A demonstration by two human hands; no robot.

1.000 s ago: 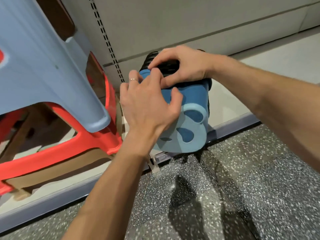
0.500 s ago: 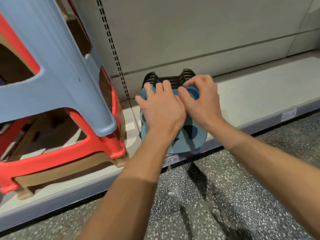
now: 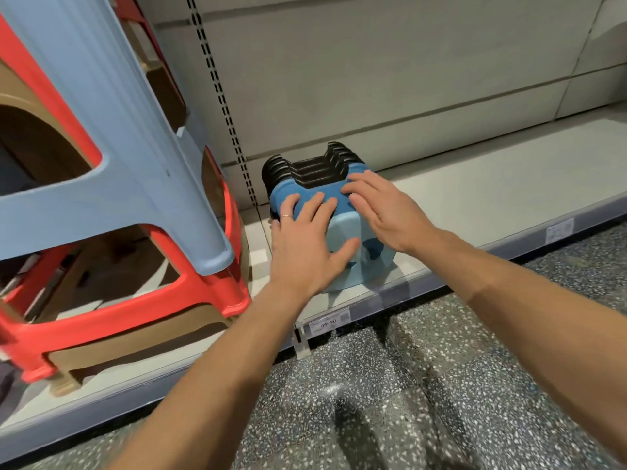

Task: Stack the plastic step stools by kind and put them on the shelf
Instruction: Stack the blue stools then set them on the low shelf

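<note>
Right of the grip, the shelf (image 3: 492, 184) lies bare to the back panel (image 3: 373, 79). Just left, tall stacked stools (image 3: 118, 164) block the way. Directly under both palms, the small blue stool stack (image 3: 346, 232) fills the front edge.

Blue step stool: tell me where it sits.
The blue step stool lies on its side at the shelf front, right of the tall stools, under both hands.

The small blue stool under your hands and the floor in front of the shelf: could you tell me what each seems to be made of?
Small blue stool: looks like moulded plastic, matte to satin, with rounded edges, uniform colour and soft highlights. Floor: seemingly polished terrazzo or speckled stone tile, dark grey with pale chips and a glossy reflection; which of these, I cannot tell.
</note>
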